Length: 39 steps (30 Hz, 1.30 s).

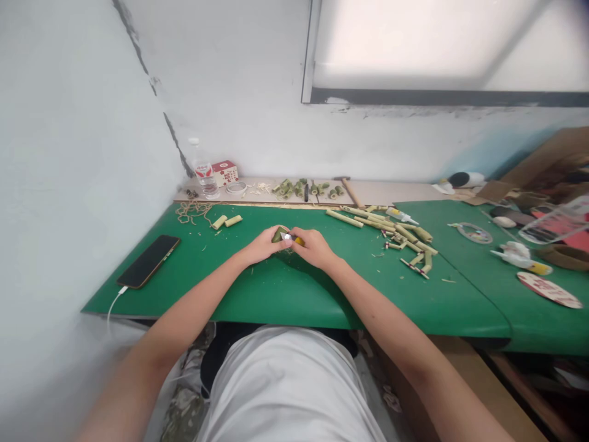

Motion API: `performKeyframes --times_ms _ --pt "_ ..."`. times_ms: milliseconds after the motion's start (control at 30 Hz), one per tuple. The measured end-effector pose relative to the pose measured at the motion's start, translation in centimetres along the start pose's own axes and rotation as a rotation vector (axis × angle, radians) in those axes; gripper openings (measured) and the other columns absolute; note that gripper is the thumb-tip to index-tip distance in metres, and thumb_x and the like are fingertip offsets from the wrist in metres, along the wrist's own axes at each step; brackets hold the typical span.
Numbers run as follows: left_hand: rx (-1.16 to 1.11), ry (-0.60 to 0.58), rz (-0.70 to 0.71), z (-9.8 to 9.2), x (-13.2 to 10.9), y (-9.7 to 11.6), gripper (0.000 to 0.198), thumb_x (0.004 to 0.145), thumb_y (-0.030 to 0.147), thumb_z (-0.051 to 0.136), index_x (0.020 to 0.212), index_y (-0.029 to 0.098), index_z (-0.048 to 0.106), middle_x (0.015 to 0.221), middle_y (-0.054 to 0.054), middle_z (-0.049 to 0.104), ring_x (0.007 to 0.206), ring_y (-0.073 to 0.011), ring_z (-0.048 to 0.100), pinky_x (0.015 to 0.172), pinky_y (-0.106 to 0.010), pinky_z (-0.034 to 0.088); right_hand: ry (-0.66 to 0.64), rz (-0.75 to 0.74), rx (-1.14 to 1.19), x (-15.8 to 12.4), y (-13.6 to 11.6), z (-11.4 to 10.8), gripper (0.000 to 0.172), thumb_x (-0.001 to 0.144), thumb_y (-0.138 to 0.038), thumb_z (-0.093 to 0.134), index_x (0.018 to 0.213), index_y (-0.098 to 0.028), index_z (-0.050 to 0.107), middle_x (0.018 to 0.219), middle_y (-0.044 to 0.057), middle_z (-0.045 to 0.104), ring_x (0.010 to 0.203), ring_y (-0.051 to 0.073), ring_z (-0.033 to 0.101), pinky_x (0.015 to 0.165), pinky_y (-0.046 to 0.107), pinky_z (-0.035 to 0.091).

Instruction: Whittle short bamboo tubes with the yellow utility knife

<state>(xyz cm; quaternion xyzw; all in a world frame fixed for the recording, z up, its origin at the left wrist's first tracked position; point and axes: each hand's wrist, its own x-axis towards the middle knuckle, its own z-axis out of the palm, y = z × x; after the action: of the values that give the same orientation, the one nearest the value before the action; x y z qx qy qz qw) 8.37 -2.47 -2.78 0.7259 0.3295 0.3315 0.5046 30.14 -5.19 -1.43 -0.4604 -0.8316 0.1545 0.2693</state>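
Observation:
My left hand point(263, 246) is closed around a short green bamboo piece point(278, 234) above the middle of the green tabletop. My right hand point(316, 247) grips a utility knife point(299, 241) with some yellow on its handle. Its bright blade lies against or just in front of the bamboo, close to my left thumb; the exact contact is too small to tell. My fingers partly cover both things. Bamboo sticks point(381, 221) lie in a loose pile to the right of my hands, and two short bamboo tubes point(226, 222) lie to the left.
A phone point(150, 261) on a cable and tangled twine point(193, 212) lie at left. Along the wall stand a water bottle point(205, 172), a red-and-white box point(225, 173), green bamboo pieces point(289, 188) and a hammer point(353, 193). Glue bottles point(524, 259) and clutter are at right.

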Motion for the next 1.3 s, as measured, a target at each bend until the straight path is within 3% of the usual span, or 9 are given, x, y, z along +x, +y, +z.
performKeyframes --times_ms 233,533,900,1300 --pt "-0.002 0.037 0.028 0.06 0.02 -0.05 0.070 0.084 0.072 0.083 0.124 0.017 0.067 0.108 -0.008 0.072 0.093 -0.0213 0.065 0.083 -0.032 0.051 -0.009 0.012 0.003 0.08 -0.07 0.00 0.019 0.101 -0.033 0.058 0.105 -0.022 0.074 0.085 0.005 0.076 0.071 0.020 0.062 0.068 0.029 0.033" --pt "-0.072 -0.032 0.017 -0.09 -0.10 -0.44 0.074 0.083 0.063 0.088 0.137 0.017 0.066 0.121 -0.010 0.073 0.103 -0.0234 0.067 0.091 -0.034 0.051 -0.040 -0.050 0.024 -0.04 -0.29 -0.05 0.020 0.101 -0.034 0.061 0.102 -0.020 0.076 0.081 0.003 0.075 0.067 0.018 0.059 0.067 0.027 0.031" --pt "-0.005 -0.029 0.034 -0.22 -0.33 0.07 0.068 0.087 0.059 0.085 0.136 0.017 0.065 0.122 -0.010 0.073 0.103 -0.0231 0.067 0.091 -0.033 0.050 -0.069 -0.041 0.014 0.00 -0.16 -0.02 0.021 0.103 -0.036 0.061 0.102 -0.021 0.075 0.080 0.003 0.074 0.067 0.018 0.059 0.068 0.028 0.031" --pt "0.128 0.050 0.026 -0.29 -0.02 -0.17 0.061 0.088 0.065 0.080 0.125 0.018 0.068 0.104 -0.005 0.073 0.090 -0.0214 0.065 0.082 -0.032 0.050 -0.014 0.027 -0.010 0.18 0.45 0.23 0.020 0.099 -0.033 0.062 0.105 -0.021 0.076 0.088 0.005 0.079 0.075 0.020 0.065 0.069 0.028 0.034"
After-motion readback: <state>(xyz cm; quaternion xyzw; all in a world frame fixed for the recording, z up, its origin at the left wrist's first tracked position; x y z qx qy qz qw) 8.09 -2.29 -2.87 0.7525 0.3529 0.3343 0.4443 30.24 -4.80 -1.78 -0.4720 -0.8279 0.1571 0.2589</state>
